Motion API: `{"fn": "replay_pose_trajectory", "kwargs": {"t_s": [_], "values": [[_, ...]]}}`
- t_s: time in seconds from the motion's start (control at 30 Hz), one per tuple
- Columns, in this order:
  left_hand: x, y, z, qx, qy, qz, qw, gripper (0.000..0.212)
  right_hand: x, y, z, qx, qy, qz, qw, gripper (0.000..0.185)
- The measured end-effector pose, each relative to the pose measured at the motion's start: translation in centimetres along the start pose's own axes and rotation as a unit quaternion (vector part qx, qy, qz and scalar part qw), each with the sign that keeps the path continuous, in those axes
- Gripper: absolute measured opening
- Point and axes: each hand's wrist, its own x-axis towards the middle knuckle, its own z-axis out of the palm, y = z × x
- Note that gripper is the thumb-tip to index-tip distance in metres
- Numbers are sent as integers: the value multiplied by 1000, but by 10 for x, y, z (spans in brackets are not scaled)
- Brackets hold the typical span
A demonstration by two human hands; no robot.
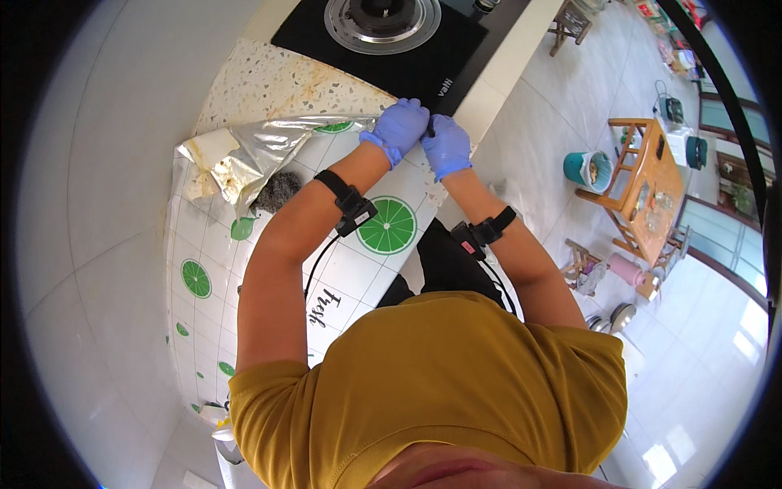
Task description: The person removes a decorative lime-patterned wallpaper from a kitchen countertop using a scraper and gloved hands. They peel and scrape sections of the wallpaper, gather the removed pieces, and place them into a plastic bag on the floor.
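My left hand (400, 129), in a blue disposable glove, is closed at the front corner of the black gas hob (421, 70). A lifted edge of foil-backed adhesive film (269, 143), patterned with green citrus slices, runs up to its fingers. Close beside it, my right hand (449, 145), gloved the same way, is curled around a small dark object (431, 129), mostly hidden by the fingers. The film's silver underside is folded up, with brownish stains and torn patches. Beneath the fold lies a grey scouring pad (277, 191), partly behind my left forearm.
Bare speckled countertop (263, 88) with yellow-brown stains lies between hob and film. A round burner (383, 18) sits on the hob. A tiled wall (122, 153) borders the counter on the left. Rightward on the floor are a wooden table (657, 177) and a lined teal bin (580, 168).
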Motion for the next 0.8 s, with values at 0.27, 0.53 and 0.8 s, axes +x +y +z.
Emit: {"fn": "replay_pose_trajectory", "kwargs": {"t_s": [0.27, 0.53, 0.8], "values": [[-13, -22, -4, -105, 41, 46, 993, 15, -9, 7, -5, 145, -18, -15, 989, 11], [-19, -3, -12, -41, 88, 112, 989, 24, -37, 43, -24, 325, 102, 105, 934, 13], [-8, 21, 5, -24, 42, 32, 998, 24, -19, 41, -7, 327, 116, 89, 934, 16]]}}
